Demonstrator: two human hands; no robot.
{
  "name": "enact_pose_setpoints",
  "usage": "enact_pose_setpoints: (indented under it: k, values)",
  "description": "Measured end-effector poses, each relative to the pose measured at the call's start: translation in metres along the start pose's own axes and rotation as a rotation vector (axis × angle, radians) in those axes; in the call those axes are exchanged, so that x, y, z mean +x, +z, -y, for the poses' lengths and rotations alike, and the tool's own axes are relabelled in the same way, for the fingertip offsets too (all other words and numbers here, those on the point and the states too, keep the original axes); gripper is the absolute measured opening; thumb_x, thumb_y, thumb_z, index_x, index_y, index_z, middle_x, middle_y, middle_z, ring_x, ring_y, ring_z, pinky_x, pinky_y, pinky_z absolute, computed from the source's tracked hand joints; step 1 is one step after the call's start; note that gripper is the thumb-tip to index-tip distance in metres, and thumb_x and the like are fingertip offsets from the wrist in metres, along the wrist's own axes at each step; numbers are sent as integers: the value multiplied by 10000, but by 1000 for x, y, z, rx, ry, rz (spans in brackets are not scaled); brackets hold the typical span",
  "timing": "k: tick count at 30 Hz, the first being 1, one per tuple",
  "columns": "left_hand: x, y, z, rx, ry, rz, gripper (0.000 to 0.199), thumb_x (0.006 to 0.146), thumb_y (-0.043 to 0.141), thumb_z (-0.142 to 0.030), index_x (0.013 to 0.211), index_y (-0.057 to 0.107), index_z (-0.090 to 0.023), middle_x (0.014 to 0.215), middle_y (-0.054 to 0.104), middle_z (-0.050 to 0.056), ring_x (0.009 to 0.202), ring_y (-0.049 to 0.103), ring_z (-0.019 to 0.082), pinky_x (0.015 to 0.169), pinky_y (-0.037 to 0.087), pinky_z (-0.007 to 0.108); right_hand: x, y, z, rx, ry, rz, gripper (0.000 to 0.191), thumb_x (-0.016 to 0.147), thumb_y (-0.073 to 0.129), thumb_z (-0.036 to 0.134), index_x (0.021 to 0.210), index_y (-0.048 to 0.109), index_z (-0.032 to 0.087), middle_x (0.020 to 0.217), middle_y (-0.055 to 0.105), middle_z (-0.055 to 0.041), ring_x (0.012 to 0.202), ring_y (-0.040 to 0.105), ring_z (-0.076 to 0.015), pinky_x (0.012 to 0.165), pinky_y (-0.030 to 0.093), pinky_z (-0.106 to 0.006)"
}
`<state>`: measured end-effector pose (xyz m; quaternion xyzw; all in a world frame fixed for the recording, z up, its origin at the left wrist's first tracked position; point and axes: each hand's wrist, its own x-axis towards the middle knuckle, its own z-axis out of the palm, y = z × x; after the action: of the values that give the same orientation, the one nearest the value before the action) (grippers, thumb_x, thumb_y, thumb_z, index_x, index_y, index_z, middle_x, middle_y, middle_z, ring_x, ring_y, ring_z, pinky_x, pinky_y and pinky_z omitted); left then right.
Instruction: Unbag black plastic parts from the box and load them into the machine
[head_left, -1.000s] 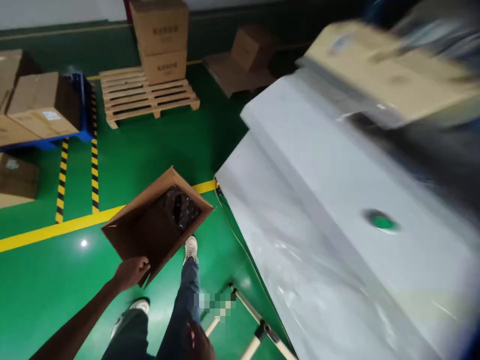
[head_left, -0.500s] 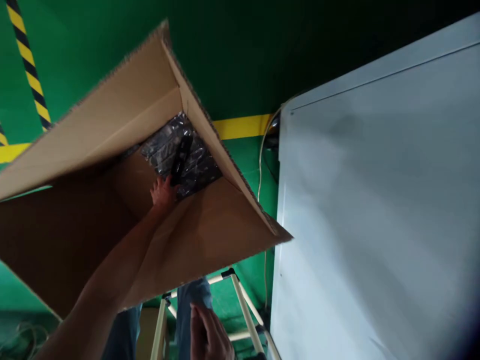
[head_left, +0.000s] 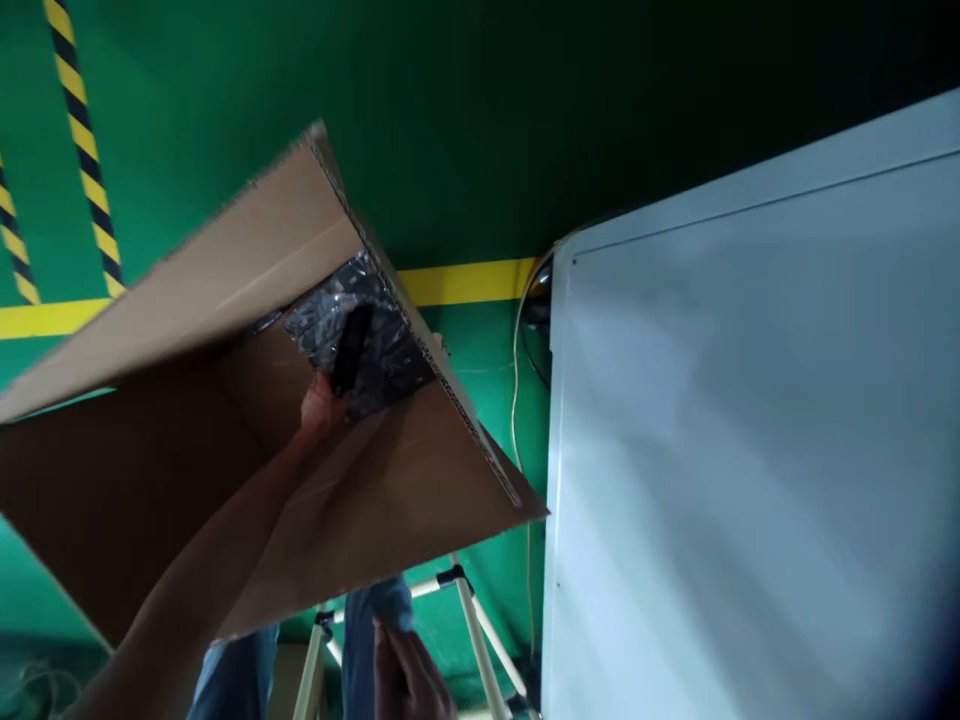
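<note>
My left hand [head_left: 322, 405] is deep inside a large open cardboard box [head_left: 420, 480], its fingers closed on the near end of a long black part [head_left: 351, 348]. What kind of part it is, the dim light does not show. Under and around it, similar dark pieces in clear plastic wrap [head_left: 319, 320] cover one corner of the box bottom. Low in the view, my right hand [head_left: 412, 675] hangs in front of my leg with fingers curled together; no object shows in it.
A big pale grey panel or cabinet [head_left: 735, 430] fills the right side. Beside it a thin cable [head_left: 516, 400] runs along the green floor. A frame of cream tubes with black joints [head_left: 480, 640] stands below the box. Yellow and striped tape [head_left: 90, 180] marks the floor.
The box's far corner and its right edge sit lower in the view. My left hand stays at the black part, which lies slightly lower. My right hand has shifted little.
</note>
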<state>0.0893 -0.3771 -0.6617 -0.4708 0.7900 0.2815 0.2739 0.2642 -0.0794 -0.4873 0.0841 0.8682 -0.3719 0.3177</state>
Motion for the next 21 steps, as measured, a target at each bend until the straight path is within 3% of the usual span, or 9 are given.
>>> enact_pose_setpoints:
  k: [4, 8, 13, 16, 18, 21]
  values:
    - [-52, -64, -1, -76, -32, 35, 274, 951, 712, -358, 1109, 717, -134, 1079, 762, 103, 1024, 734, 252, 919, 578, 404, 16, -4, 26, 216, 55, 149, 552, 1026, 572, 682, 1010, 884, 226, 937, 866, -155, 813, 821, -277, 754, 648, -328]
    - [-121, -139, 9, -205, -2, 61, 335, 812, 658, -473, 960, 706, -175, 921, 742, 71, 922, 734, 280, 812, 535, 368, 30, -7, 67, 405, 177, 128, 692, 916, 604, 839, 919, 862, 197, 829, 835, -139, 718, 758, -270, 672, 618, -370]
    - [-220, -221, 24, -383, 133, 135, 563, 736, 608, -681, 1012, 695, -197, 977, 765, 71, 961, 727, 289, 831, 558, 373, 28, -16, 125, 860, 370, 92, 813, 781, 740, 878, 1228, 792, 200, 1050, 836, -148, 917, 782, -293, 795, 646, -426]
    - [-276, -253, 36, -500, 211, 242, 576, 743, 674, -694, 1043, 712, -204, 1021, 780, 67, 993, 728, 291, 869, 571, 375, 6, -33, 167, 1180, 449, 165, 936, 653, 759, 970, 1225, 738, 231, 1124, 829, -152, 957, 797, -308, 811, 638, -454]
    - [-309, -265, 47, -543, 262, 303, 589, 740, 728, -693, 1089, 719, -218, 1054, 791, 58, 1018, 736, 296, 897, 583, 377, -18, -50, 194, 1333, 402, 224, 954, 596, 791, 977, 1198, 714, 241, 1124, 829, -136, 942, 803, -311, 815, 625, -459]
    - [-349, -274, 66, -527, 383, 324, 561, 741, 746, -675, 1114, 696, -260, 1061, 809, 44, 1043, 761, 311, 914, 622, 391, -65, -77, 227, 1469, 294, 210, 858, 649, 845, 895, 1194, 701, 249, 1069, 822, -86, 928, 797, -279, 830, 609, -434]
